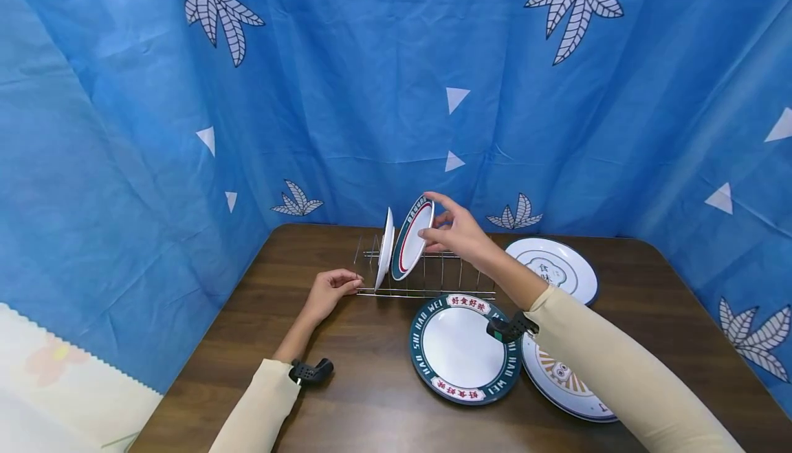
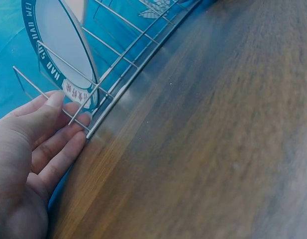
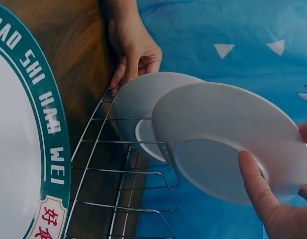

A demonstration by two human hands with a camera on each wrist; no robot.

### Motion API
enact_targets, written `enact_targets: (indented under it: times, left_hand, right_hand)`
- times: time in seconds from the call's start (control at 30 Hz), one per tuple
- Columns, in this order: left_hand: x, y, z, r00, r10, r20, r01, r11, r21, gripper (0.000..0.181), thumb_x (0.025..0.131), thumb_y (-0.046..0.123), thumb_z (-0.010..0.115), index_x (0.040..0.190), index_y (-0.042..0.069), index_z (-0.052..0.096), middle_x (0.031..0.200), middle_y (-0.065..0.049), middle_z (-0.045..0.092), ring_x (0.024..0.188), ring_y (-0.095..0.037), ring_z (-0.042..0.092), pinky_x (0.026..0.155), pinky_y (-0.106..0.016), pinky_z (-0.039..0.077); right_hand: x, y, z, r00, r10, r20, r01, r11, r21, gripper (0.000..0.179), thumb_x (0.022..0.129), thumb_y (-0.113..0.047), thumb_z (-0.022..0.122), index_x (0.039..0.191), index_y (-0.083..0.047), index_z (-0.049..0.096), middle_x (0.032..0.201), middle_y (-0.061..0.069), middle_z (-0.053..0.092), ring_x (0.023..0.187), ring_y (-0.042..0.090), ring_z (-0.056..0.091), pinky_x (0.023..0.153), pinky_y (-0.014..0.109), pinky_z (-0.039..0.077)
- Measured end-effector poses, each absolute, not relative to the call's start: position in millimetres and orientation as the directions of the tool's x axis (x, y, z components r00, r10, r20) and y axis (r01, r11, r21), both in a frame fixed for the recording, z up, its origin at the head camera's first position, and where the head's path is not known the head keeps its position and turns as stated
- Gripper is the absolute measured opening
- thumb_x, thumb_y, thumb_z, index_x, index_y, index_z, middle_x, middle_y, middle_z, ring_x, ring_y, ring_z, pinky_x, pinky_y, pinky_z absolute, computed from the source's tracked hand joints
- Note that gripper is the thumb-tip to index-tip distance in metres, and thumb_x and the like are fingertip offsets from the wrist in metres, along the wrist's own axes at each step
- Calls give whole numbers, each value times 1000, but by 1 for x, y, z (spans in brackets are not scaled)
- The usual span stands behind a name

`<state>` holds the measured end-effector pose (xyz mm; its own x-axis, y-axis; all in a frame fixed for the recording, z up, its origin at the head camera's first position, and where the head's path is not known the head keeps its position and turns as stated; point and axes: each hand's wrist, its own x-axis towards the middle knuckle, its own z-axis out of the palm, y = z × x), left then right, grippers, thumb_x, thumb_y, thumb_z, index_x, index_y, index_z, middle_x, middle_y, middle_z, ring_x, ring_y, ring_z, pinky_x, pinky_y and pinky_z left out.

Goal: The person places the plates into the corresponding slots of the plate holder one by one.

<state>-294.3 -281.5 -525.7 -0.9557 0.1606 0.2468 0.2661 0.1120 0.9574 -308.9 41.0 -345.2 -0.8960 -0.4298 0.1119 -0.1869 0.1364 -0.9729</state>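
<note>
My right hand grips a white plate with a green-and-red rim by its edge. The plate is tilted over the wire dish rack; its plain back faces the right wrist view, the thumb pressed against it. Just left of it, another plate stands on edge in the rack's left part. With thumb and fingers, my left hand holds the rack's left end wires, seen closely as the hand in the left wrist view.
In front of the rack lies a green-rimmed plate with lettering. To its right, a plate with an orange pattern is partly under my right sleeve. Farther back lies a white plate with a green emblem. Blue curtain hangs behind the wooden table.
</note>
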Motion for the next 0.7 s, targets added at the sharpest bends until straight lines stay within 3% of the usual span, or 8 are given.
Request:
enact_targets:
  times: [0.37, 0.53, 0.7]
  left_hand:
    - [-279, -274, -502, -950, 171, 262, 282, 106, 953, 14, 93, -10, 66, 103, -20, 68, 104, -39, 66, 88, -31, 74, 79, -37, 63]
    - [-285, -276, -508, -952, 173, 252, 274, 115, 955, 15, 93, -10, 65, 105, -21, 67, 106, -40, 66, 89, -36, 73, 82, -44, 61]
    - [-294, -281, -523, -956, 163, 245, 265, 116, 957, 15, 94, -9, 66, 105, -19, 68, 106, -39, 66, 89, -33, 73, 81, -43, 62]
  right_hand:
    - [-317, 19, -351, -875, -469, 122, -253, 227, -941, 79, 90, -4, 75, 157, -21, 37, 103, 20, 53, 82, 39, 67, 77, 51, 63]
    - [-318, 11, -357, -877, -463, 126, -291, 304, -907, 80, 90, -7, 77, 157, -22, 37, 100, 18, 54, 85, 40, 67, 76, 47, 64]
    - [-319, 7, -366, -882, -453, 127, -307, 350, -885, 79, 91, -9, 77, 157, -20, 36, 100, 17, 56, 82, 32, 68, 75, 42, 65]
